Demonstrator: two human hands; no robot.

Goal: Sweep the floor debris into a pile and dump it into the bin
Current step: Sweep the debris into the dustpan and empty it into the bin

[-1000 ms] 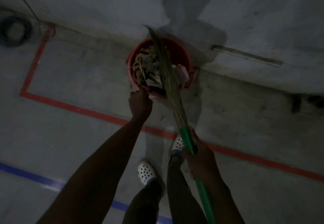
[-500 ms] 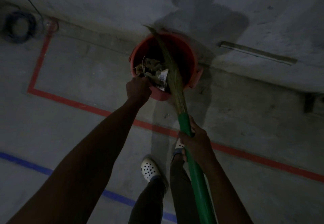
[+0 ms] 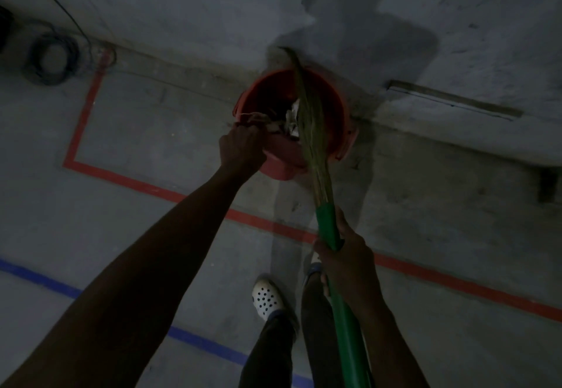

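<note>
Looking down in dim light, we see a red plastic bucket [image 3: 334, 114] just above the middle of the frame, standing where the concrete floor [image 3: 152, 132] meets the wall [image 3: 182, 7]. Inside it lies a heap of debris [image 3: 289, 121]: pale crumpled scraps and dry stringy bits, bunched against the lower left part of the interior. One whitish scrap may carry print, but we cannot read it.

Our left hand [image 3: 241, 150] is closed at the bucket's near left rim, fingers curled around the edge with some stringy bits of the heap just above the knuckles; whether it pinches the rim or the scraps we cannot tell.

Our right hand [image 3: 346, 258] is wrapped tightly around the green handle of the grass broom [image 3: 310, 132], whose bristles cross over the bucket's mouth and reach the wall behind it.

Red tape [image 3: 146, 185] runs across the floor below the bucket, and blue tape [image 3: 39, 279] lies at lower left. A coiled dark cable [image 3: 50, 62] sits at upper left. A white perforated clog [image 3: 267, 298] shows at bottom centre.
</note>
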